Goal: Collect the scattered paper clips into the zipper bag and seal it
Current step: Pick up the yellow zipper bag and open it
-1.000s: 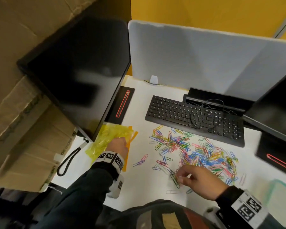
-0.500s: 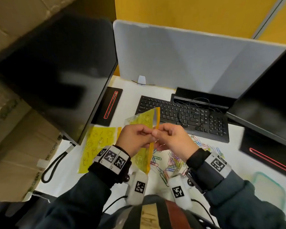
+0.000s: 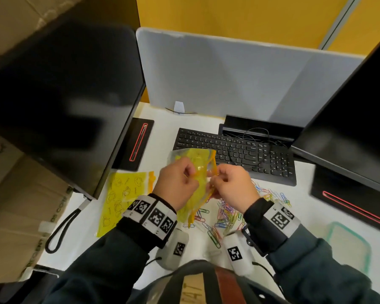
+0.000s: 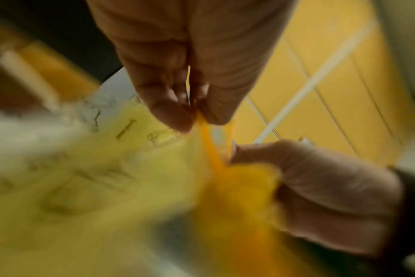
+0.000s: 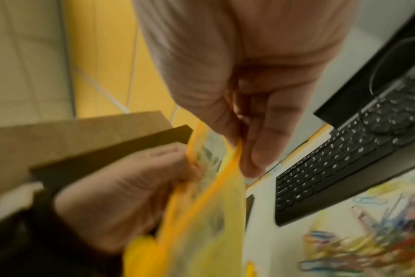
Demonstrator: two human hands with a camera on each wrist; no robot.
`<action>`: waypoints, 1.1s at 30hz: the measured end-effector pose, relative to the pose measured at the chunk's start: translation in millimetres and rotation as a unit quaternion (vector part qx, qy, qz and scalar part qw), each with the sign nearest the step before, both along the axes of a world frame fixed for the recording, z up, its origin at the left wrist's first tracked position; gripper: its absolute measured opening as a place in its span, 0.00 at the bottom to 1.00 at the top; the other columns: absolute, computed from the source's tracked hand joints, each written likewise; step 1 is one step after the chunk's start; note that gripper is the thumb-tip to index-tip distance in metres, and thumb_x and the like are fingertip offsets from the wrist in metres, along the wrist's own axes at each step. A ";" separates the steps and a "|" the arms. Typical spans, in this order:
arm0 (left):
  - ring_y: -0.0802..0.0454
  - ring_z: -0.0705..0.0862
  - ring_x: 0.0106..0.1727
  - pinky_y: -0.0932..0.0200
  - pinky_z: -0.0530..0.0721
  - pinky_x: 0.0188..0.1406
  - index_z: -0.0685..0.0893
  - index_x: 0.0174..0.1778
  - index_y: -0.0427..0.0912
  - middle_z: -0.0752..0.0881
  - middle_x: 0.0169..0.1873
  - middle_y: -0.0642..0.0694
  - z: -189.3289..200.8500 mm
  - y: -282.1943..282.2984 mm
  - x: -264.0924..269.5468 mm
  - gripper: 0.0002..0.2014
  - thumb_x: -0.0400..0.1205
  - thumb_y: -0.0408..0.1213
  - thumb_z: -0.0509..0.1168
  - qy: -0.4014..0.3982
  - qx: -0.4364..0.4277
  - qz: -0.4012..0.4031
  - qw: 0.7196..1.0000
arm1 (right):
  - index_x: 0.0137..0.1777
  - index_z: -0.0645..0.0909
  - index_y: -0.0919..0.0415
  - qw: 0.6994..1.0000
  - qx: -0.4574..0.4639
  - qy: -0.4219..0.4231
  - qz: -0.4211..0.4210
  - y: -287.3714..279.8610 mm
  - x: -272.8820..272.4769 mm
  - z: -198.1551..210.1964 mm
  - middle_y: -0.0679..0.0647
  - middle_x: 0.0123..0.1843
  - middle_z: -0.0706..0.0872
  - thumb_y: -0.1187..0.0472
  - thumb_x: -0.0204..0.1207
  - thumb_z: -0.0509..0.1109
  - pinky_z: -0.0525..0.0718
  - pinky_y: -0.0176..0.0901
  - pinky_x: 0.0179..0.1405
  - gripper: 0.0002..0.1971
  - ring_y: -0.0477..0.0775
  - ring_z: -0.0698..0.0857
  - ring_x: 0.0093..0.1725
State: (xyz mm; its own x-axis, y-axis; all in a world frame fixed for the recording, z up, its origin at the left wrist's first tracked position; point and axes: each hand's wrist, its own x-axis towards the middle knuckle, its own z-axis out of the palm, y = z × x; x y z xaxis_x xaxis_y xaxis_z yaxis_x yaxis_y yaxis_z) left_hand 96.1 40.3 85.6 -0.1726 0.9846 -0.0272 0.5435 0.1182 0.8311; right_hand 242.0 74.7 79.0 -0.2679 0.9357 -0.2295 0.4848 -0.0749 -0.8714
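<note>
A yellow zipper bag point(image 3: 198, 163) with an orange zip strip hangs in the air above the desk. My left hand point(image 3: 178, 183) pinches one lip of the bag's mouth point(image 4: 201, 120). My right hand point(image 3: 230, 183) pinches the other lip point(image 5: 237, 148). The two lips are drawn a little apart. A heap of coloured paper clips point(image 3: 230, 213) lies on the white desk point(image 3: 90, 235) below and right of my hands, also blurred at the lower right of the right wrist view point(image 5: 367, 243).
A second yellow bag point(image 3: 123, 198) lies flat on the desk at the left. A black keyboard point(image 3: 235, 150) sits behind the clips. Dark monitors point(image 3: 62, 95) stand left and right. A green-rimmed container point(image 3: 349, 246) is at the right front.
My left hand lifted a yellow bag off the desk and my right hand left the clips to join it. Both hands now pull the bag's mouth apart.
</note>
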 end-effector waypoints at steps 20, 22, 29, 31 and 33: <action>0.42 0.75 0.54 0.50 0.79 0.43 0.74 0.61 0.46 0.71 0.60 0.43 7.8 15.2 -15.3 0.21 0.75 0.22 0.58 0.329 -0.015 -0.076 0.941 | 0.68 0.73 0.37 0.912 0.181 -0.324 0.173 24.5 -11.6 4.3 0.56 0.46 0.89 0.66 0.74 0.56 0.82 0.45 0.40 0.27 0.59 0.86 0.45; 0.44 0.77 0.54 0.51 0.79 0.43 0.79 0.58 0.46 0.72 0.63 0.44 5.6 17.1 -26.3 0.20 0.75 0.22 0.58 0.300 -0.002 -0.076 0.951 | 0.57 0.83 0.43 0.962 0.093 -0.217 0.137 34.4 -1.0 2.8 0.55 0.34 0.87 0.70 0.74 0.54 0.85 0.44 0.36 0.24 0.57 0.85 0.31; 0.50 0.79 0.61 0.54 0.80 0.62 0.80 0.61 0.45 0.80 0.62 0.48 -1.9 12.2 -26.7 0.23 0.75 0.51 0.53 0.248 0.007 -0.252 0.935 | 0.31 0.83 0.56 0.999 -0.015 -0.023 0.038 40.1 38.3 -24.8 0.58 0.25 0.80 0.79 0.76 0.53 0.76 0.30 0.18 0.24 0.46 0.81 0.18; 0.53 0.78 0.62 0.57 0.78 0.62 0.79 0.62 0.47 0.79 0.63 0.50 -3.6 13.0 -28.4 0.20 0.75 0.49 0.60 0.277 0.007 -0.282 0.919 | 0.31 0.83 0.56 0.999 -0.046 0.002 0.026 38.3 52.2 -31.9 0.55 0.25 0.82 0.78 0.77 0.55 0.75 0.29 0.18 0.23 0.42 0.81 0.18; 0.50 0.81 0.58 0.55 0.82 0.57 0.83 0.57 0.45 0.82 0.57 0.48 -0.1 14.8 -28.0 0.14 0.78 0.45 0.60 0.284 0.025 -0.300 0.910 | 0.33 0.84 0.55 0.998 -0.052 0.028 0.015 34.9 59.4 -36.3 0.53 0.30 0.84 0.77 0.78 0.58 0.77 0.30 0.22 0.21 0.41 0.82 0.20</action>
